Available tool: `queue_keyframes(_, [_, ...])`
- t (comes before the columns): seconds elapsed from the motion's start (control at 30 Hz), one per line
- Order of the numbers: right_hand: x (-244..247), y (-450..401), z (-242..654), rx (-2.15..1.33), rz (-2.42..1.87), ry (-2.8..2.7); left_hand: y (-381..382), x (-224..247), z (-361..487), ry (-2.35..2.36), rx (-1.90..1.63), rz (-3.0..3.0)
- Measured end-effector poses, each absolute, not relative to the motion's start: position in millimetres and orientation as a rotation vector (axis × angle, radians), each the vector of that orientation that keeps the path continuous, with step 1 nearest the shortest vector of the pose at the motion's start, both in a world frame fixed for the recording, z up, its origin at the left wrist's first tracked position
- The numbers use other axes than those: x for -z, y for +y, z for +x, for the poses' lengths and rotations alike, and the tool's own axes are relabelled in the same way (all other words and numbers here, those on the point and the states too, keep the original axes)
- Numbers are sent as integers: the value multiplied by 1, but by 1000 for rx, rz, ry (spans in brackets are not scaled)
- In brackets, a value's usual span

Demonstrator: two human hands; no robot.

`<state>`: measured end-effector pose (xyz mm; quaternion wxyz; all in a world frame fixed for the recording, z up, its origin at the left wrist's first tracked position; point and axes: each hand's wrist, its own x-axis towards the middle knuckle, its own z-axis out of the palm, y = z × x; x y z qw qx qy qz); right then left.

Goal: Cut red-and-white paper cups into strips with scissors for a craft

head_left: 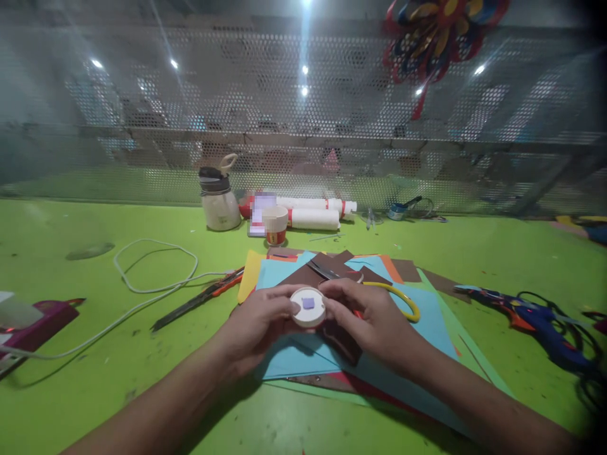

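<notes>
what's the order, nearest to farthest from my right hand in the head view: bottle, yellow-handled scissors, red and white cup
1. Yellow-handled scissors: right by the right hand, partly hidden behind it.
2. Red and white cup: farther back, to the left.
3. Bottle: also at the back, left of the cup.

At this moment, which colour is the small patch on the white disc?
The small patch is light purple, seen best in the head view.
</notes>
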<state>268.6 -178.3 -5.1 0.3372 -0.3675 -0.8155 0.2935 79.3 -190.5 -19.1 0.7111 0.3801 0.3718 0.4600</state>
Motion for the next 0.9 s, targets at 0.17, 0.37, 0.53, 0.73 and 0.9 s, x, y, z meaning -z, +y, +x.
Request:
queue_keyframes(0.17, [4, -181, 266, -601, -690, -2274, -189, 18, 80, 768, -999, 724])
queue_keyframes(0.37, [6, -179, 264, -675, -830, -2194, -189, 23, 82, 708, -947, 740])
queue_keyframes(0.53, [2, -177, 267, -981, -946, -2051, -192, 21, 81, 687, -911, 845])
queue_keyframes(0.73, [4, -171, 268, -1422, -984, -1679, -191, 22, 82, 738, -899, 938])
queue_keyframes(0.9, [11, -167, 267, -1530, -952, -1549, -190, 23, 82, 768, -880, 931])
